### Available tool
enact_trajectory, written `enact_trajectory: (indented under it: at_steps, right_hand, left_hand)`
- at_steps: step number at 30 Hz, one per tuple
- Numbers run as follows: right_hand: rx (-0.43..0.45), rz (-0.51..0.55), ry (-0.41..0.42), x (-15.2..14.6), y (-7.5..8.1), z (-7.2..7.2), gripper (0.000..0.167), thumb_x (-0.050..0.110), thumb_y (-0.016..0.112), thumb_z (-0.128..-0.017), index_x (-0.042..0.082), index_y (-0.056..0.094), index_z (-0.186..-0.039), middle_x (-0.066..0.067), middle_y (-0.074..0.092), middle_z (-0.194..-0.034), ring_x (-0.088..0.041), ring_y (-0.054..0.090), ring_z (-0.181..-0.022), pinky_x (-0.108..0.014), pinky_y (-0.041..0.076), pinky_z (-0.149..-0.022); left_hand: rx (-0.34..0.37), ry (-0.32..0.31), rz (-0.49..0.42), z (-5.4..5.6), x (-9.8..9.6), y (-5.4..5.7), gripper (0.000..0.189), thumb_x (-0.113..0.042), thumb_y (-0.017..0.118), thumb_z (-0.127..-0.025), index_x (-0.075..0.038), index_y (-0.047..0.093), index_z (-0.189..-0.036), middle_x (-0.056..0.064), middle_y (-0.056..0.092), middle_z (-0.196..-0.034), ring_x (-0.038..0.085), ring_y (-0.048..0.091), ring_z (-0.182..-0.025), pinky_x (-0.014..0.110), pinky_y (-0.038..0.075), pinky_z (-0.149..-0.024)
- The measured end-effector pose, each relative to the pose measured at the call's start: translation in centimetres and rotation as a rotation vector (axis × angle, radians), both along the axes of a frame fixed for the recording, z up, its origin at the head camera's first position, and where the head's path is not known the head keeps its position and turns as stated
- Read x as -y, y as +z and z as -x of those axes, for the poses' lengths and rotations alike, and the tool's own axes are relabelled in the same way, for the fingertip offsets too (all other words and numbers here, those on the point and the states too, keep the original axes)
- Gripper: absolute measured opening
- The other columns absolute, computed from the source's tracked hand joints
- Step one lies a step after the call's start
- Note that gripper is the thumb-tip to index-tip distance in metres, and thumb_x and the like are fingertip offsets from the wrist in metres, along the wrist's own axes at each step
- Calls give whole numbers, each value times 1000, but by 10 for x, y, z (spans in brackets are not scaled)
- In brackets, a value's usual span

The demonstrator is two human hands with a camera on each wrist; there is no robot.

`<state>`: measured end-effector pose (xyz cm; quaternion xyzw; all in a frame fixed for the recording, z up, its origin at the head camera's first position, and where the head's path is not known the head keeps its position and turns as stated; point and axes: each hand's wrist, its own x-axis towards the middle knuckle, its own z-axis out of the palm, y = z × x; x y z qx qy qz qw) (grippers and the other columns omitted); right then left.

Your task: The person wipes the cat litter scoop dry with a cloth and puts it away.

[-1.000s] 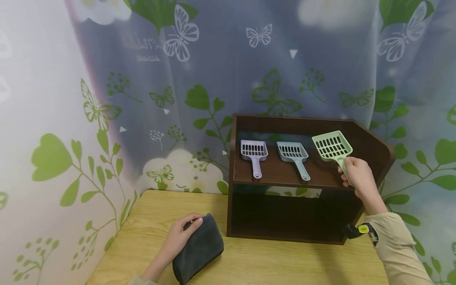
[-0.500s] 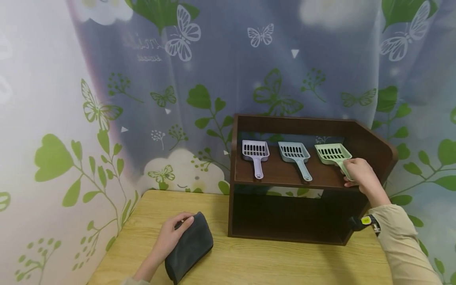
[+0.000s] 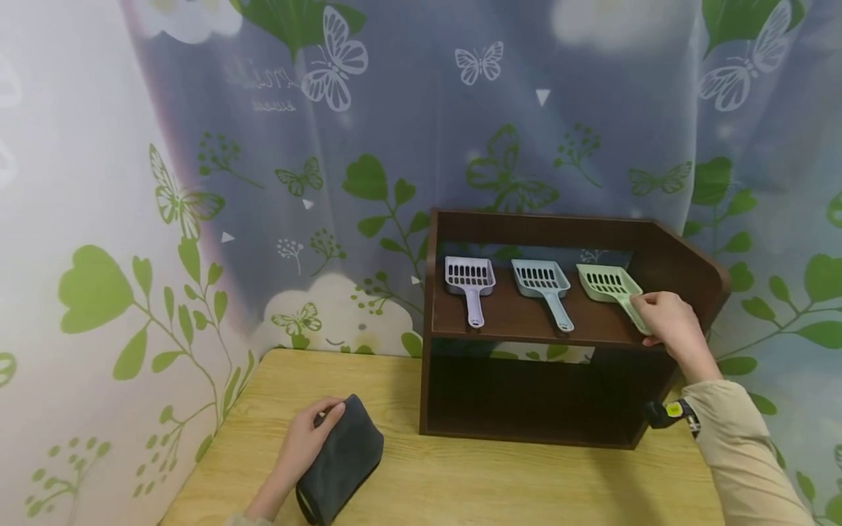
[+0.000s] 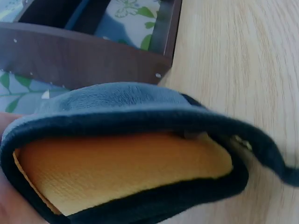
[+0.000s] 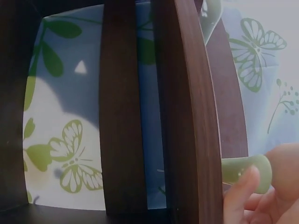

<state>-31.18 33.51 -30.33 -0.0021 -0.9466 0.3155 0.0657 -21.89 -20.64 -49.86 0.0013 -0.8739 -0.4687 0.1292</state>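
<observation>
My right hand pinches the handle of a green litter scoop, whose slotted head lies on the upper shelf at the right. In the right wrist view the scoop's handle end sticks out past the shelf edge, with a fingertip against it. To its left on the same shelf lie a blue litter scoop and a lilac one, handles toward the front. Low on the left, my left hand grips a dark pouch over the table. The left wrist view looks into its open mouth, showing orange lining.
A dark brown two-tier shelf unit stands on the right of the light wooden table. Its lower compartment is dark inside. Behind hangs a patterned curtain with butterflies and leaves.
My right hand has lowered the green litter scoop from a raised tilt onto the shelf. My left hand has shifted left with the pouch.
</observation>
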Motion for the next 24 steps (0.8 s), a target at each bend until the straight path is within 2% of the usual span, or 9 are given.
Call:
enact_trajectory:
  at_steps: [2,4,8,10,12,18,22,24]
  right_hand:
    - [-21,-62,-14,1,0,-2,63,37,35,-108,-18,49,-136,-40,50,-131,-19,66,-61,-37,55,-62]
    - [-49,-108,-30,2,0,-5,62,38,35,-108,-15,51,-135,-38,57,-126,-17,67,-55,-44,53,-69]
    - [-130,-142,-66,3,-2,-11,59,38,37,-107,-14,53,-133,-22,70,-91,-16,64,-49,-58,45,-83]
    - [-182,-136,-88,4,-5,-15,58,37,38,-107,-14,54,-130,-15,70,-78,-16,63,-48,-61,43,-85]
    - [-227,-120,-109,4,-8,-20,58,36,36,-108,-14,54,-130,-13,69,-72,-17,62,-47,-60,42,-85]
    - [-312,-44,-158,4,-17,-33,58,38,30,-110,-12,50,-133,-25,71,-94,-16,62,-52,-61,39,-89]
    - [-361,-2,-184,4,-25,-43,54,35,31,-110,-10,50,-132,-28,68,-102,-10,60,-45,-60,39,-90]
    - [-379,13,-203,4,-30,-49,51,34,32,-110,-9,50,-131,-27,67,-102,-5,57,-43,-59,40,-88]
  left_hand:
    - [-11,36,21,1,5,-2,32,-34,63,-102,-8,74,-116,10,73,-117,26,66,-107,42,50,-91]
    - [-22,69,37,2,11,-4,32,-32,62,-103,-5,74,-116,12,72,-116,28,65,-105,42,50,-91]
    - [-22,121,51,-1,22,-6,31,-28,60,-104,-2,73,-116,14,73,-112,30,66,-103,43,50,-90]
    - [-3,142,59,-3,27,-9,33,-28,58,-105,-1,72,-117,16,73,-112,32,66,-103,45,50,-90]
    - [28,158,64,-6,32,-12,35,-29,56,-106,1,70,-119,18,72,-113,35,65,-105,48,49,-90]
    - [202,195,118,-13,51,-28,51,-35,44,-109,8,60,-130,33,61,-128,52,55,-121,62,43,-99]
    - [329,177,152,-17,63,-35,74,-48,29,-110,18,50,-135,39,51,-135,57,47,-126,65,38,-103]
    - [376,168,162,-19,67,-37,82,-54,26,-108,20,47,-135,41,49,-136,59,46,-126,65,38,-103]
